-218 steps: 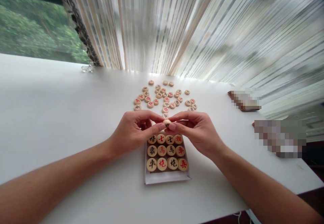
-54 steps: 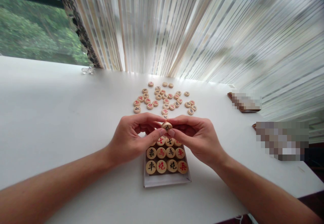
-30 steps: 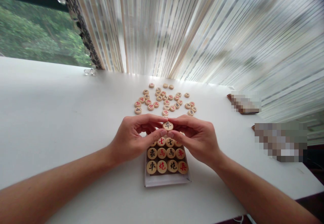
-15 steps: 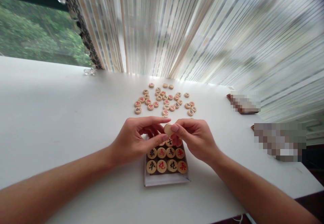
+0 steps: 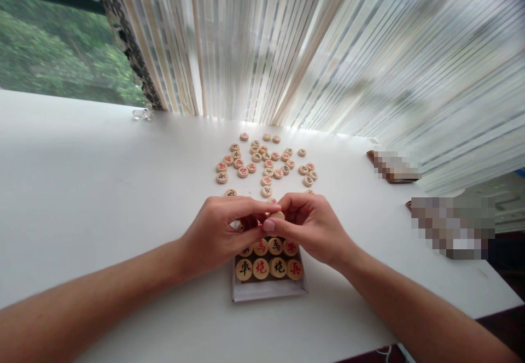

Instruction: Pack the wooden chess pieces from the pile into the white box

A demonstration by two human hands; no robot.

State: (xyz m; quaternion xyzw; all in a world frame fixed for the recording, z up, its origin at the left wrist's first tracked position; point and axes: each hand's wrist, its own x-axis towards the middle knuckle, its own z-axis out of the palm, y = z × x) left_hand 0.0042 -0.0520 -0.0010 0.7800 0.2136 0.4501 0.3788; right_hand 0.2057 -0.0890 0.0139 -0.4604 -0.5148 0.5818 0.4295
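Above the far part of a shallow box (image 5: 270,292), my two hands meet around a round wooden Chinese chess piece (image 5: 278,216). My right hand (image 5: 318,223) pinches it, thumb at the near side. My left hand (image 5: 223,226) is closed on it from the other side, with its index finger along the top; fingers partly hide the piece. In the box, Chinese chess pieces lie face up in rows, such as a black-marked piece (image 5: 244,269) and a red-marked piece (image 5: 294,269). My hands cover the box's far rows.
Many loose Chinese chess pieces (image 5: 268,171) lie scattered on the white table (image 5: 123,199) beyond the box. Two blurred-out objects with brown edges (image 5: 404,180) stand at the right. String curtains (image 5: 254,51) hang behind, with a window (image 5: 53,51) at the left.
The held piece has tilted and dropped slightly between my hands. My left and right fingertips have come together around it, and my right thumb has moved left.
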